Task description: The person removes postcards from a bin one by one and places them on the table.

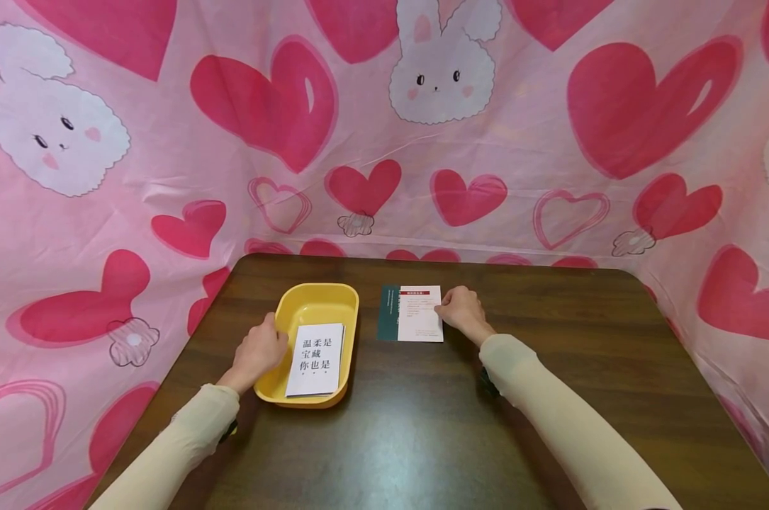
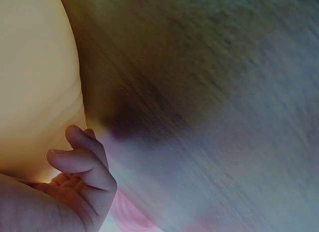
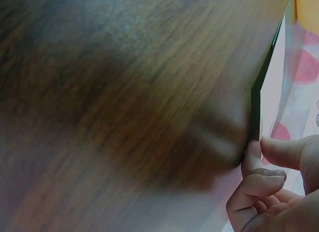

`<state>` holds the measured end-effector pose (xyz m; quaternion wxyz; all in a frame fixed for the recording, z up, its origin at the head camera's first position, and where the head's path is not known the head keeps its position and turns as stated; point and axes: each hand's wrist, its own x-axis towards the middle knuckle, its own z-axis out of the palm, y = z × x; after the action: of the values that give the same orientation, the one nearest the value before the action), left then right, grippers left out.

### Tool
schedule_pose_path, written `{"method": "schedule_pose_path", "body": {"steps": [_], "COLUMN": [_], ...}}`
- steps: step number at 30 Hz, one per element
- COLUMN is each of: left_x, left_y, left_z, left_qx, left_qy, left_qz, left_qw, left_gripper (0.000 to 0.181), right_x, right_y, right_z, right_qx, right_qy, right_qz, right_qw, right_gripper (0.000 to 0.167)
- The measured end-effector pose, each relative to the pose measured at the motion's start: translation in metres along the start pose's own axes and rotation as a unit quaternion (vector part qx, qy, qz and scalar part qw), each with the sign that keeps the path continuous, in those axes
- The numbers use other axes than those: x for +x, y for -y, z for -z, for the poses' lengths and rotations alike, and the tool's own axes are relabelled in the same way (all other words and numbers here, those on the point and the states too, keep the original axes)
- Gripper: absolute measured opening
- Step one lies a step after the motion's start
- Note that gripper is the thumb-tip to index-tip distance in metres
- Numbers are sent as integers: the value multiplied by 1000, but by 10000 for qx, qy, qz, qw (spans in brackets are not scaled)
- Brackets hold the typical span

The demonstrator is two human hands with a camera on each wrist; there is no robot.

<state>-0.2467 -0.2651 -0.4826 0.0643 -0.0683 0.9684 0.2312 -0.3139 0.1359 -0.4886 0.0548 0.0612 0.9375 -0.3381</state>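
My left hand (image 1: 259, 352) holds the left rim of a yellow plastic tray (image 1: 320, 308). Its fingers curl beside the tray's outer wall (image 2: 37, 82) in the left wrist view. Inside the tray lies a small stack of white cards (image 1: 315, 360), the top one printed with large black characters. Farther right, my right hand (image 1: 466, 312) pinches the right edge of a white card (image 1: 421, 319) with a red strip near its top. The right wrist view shows thumb and forefinger on that card's edge (image 3: 271, 87). A dark green card (image 1: 388, 313) partly shows at its left.
Both cards and the tray are on a dark brown wooden table (image 1: 410, 439). A pink cloth (image 1: 371, 134) with hearts and rabbits surrounds the table's back and sides. The tray stands left of the cards, a short gap between them.
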Motion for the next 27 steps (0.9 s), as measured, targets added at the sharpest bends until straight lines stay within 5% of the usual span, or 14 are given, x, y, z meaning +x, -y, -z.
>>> {"method": "schedule_pose_path", "body": {"steps": [27], "left_x": [1], "left_y": [0], "left_z": [2], "left_qx": [-14], "left_qy": [56], "left_qz": [-1], "left_qw": [10000], "left_gripper": [48], "right_x": [-2], "right_y": [3], "right_z": [0], "right_qx": [-51], "right_qy": [-72], "right_qz": [31], "right_qw": [10000], "right_gripper": [19]}}
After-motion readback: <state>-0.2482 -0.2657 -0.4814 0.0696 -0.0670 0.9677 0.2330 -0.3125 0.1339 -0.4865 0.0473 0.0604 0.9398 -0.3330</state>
